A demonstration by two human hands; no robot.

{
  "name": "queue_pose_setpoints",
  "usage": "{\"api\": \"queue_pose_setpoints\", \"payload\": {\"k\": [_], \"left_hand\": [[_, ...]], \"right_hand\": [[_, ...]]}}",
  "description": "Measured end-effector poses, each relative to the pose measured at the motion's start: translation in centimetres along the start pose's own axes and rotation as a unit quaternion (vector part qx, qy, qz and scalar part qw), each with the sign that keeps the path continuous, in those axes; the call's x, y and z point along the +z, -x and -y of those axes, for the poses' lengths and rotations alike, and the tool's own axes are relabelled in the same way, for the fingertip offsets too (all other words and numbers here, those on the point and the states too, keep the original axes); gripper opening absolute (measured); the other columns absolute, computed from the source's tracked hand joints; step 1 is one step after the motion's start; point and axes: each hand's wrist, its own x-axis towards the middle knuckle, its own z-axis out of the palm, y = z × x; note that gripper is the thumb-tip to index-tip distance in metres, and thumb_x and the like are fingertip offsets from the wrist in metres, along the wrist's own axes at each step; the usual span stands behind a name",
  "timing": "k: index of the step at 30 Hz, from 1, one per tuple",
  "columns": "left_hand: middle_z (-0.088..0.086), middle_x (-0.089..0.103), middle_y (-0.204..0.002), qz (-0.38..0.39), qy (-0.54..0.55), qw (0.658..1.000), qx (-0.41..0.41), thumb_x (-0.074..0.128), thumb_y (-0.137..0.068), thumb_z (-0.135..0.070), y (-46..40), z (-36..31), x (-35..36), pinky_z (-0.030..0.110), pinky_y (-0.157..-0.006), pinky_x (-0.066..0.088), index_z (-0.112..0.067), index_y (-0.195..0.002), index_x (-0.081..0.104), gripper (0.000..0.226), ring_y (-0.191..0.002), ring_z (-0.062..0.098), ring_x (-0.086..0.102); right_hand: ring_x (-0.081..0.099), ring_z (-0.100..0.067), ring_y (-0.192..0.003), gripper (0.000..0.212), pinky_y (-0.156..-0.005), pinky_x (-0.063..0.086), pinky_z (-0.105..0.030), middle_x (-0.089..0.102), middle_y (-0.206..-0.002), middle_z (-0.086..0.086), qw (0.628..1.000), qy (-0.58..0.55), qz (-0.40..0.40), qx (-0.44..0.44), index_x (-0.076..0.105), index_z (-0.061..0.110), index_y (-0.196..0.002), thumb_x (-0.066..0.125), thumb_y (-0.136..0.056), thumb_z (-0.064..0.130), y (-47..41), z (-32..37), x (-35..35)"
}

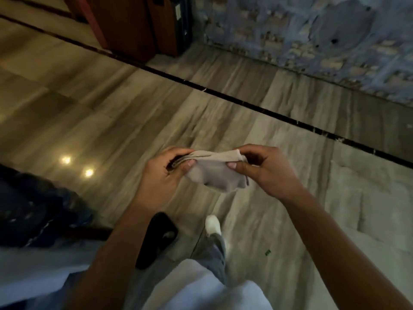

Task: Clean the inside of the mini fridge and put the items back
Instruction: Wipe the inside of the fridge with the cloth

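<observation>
A small folded grey cloth (214, 173) hangs in the air over the floor, stretched between both hands. My left hand (163, 177) pinches its left end between thumb and fingers. My right hand (266, 171) pinches the right end the same way. The cloth sags a little in the middle. No mini fridge is in view. The picture is blurred by motion.
Polished marble floor (111, 104) with a black inlay strip (245, 104) running diagonally. A wooden cabinet (134, 23) stands at the top, a blue patterned wall (324, 36) at top right. Dark patterned fabric (33, 209) lies at left. My legs and a white shoe (213, 224) are below.
</observation>
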Motion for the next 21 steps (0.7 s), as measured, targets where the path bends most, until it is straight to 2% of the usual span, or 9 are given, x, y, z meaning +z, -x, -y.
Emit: {"api": "queue_pose_setpoints", "payload": {"k": [3, 5, 7, 10, 12, 14, 16, 18, 21], "left_hand": [[-0.022, 0.072, -0.099, -0.026, 0.019, 0.999, -0.012, 0.066, -0.088, -0.025, -6.6, 1.6, -0.9, 0.011, -0.085, 0.048, -0.041, -0.101, 0.067, 0.02, -0.094, -0.005, 0.066], [-0.012, 0.073, -0.1, -0.037, 0.017, 0.999, -0.006, 0.065, -0.089, -0.025, -10.7, 2.0, -1.9, 0.014, -0.085, 0.05, -0.039, -0.102, 0.067, 0.019, -0.094, -0.003, 0.067], [-0.006, 0.073, -0.1, -0.052, 0.019, 0.998, -0.012, 0.065, -0.089, -0.021, -14.8, 2.3, -3.5, 0.013, -0.083, 0.049, -0.037, -0.101, 0.068, 0.02, -0.091, -0.004, 0.066], [-0.019, 0.072, -0.101, -0.078, -0.024, 0.997, -0.013, 0.065, -0.089, -0.019, -19.1, 3.1, -6.8, 0.007, -0.081, 0.046, -0.034, -0.102, 0.067, 0.02, -0.091, -0.01, 0.064], [-0.035, 0.067, -0.1, -0.106, -0.068, 0.992, -0.016, 0.066, -0.089, -0.018, -21.3, 4.5, -9.2, 0.005, -0.079, 0.043, -0.031, -0.105, 0.067, 0.02, -0.093, -0.014, 0.062], [-0.036, 0.066, -0.099, -0.143, -0.099, 0.984, -0.033, 0.066, -0.09, -0.018, -22.8, 6.1, -11.7, 0.004, -0.08, 0.042, -0.029, -0.106, 0.066, 0.02, -0.094, -0.015, 0.062], [-0.027, 0.067, -0.098, -0.183, -0.122, 0.974, -0.06, 0.066, -0.09, -0.019, -23.9, 8.0, -14.0, 0.002, -0.079, 0.042, -0.027, -0.106, 0.068, 0.018, -0.093, -0.014, 0.062], [-0.017, 0.069, -0.1, -0.226, -0.146, 0.958, -0.1, 0.065, -0.092, -0.021, -24.8, 9.7, -16.5, 0.006, -0.079, 0.045, -0.023, -0.107, 0.07, 0.016, -0.093, -0.009, 0.063], [-0.023, 0.068, -0.097, -0.271, -0.163, 0.934, -0.169, 0.068, -0.093, -0.021, -25.5, 11.3, -19.7, 0.004, -0.078, 0.045, -0.029, -0.104, 0.069, 0.013, -0.091, -0.013, 0.063]], "right_hand": [[0.072, -0.016, -0.08, 0.017, -0.07, 0.059, -0.029, 0.075, -0.086, 0.0, 0.999, -0.031, 0.019, -0.005, 0.075, 0.013, -0.1, 0.073, -0.085, 0.02, -7.8, -0.7, -0.4], [0.07, -0.013, -0.075, 0.011, -0.065, 0.056, -0.023, 0.072, -0.082, -0.002, 0.999, -0.032, 0.026, -0.014, 0.073, 0.013, -0.094, 0.072, -0.087, 0.021, -12.9, -0.7, -0.5], [0.067, -0.011, -0.074, 0.012, -0.065, 0.054, -0.024, 0.07, -0.082, -0.005, 0.998, -0.033, 0.053, -0.02, 0.07, 0.008, -0.092, 0.072, -0.087, 0.019, -18.5, -0.6, -0.3], [0.068, -0.013, -0.091, 0.025, -0.077, 0.058, -0.03, 0.07, -0.097, -0.003, 0.99, -0.02, 0.131, -0.049, 0.066, 0.017, -0.113, 0.071, -0.088, 0.018, -26.5, -0.1, 0.9], [0.066, -0.015, -0.089, 0.042, -0.077, 0.057, -0.031, 0.068, -0.097, -0.005, 0.975, 0.024, 0.195, -0.1, 0.059, 0.024, -0.129, 0.07, -0.089, 0.023, -32.0, 0.4, 2.4], [0.064, -0.011, -0.089, 0.047, -0.078, 0.054, -0.028, 0.066, -0.099, 0.001, 0.949, 0.085, 0.256, -0.163, 0.055, 0.026, -0.136, 0.067, -0.091, 0.029, -37.1, 1.1, 4.8], [0.062, -0.005, -0.096, 0.038, -0.082, 0.053, -0.029, 0.065, -0.107, 0.006, 0.921, 0.114, 0.309, -0.21, 0.061, 0.023, -0.128, 0.066, -0.091, 0.029, -41.8, 1.5, 7.5], [0.061, -0.005, -0.095, 0.028, -0.083, 0.054, -0.032, 0.064, -0.106, 0.008, 0.898, 0.103, 0.364, -0.227, 0.068, 0.021, -0.116, 0.069, -0.089, 0.029, -46.5, 1.9, 10.9], [0.062, -0.007, -0.094, 0.023, -0.084, 0.054, -0.034, 0.062, -0.103, 0.006, 0.872, 0.062, 0.418, -0.248, 0.07, 0.021, -0.105, 0.073, -0.084, 0.033, -52.8, 3.2, 16.2]]}}
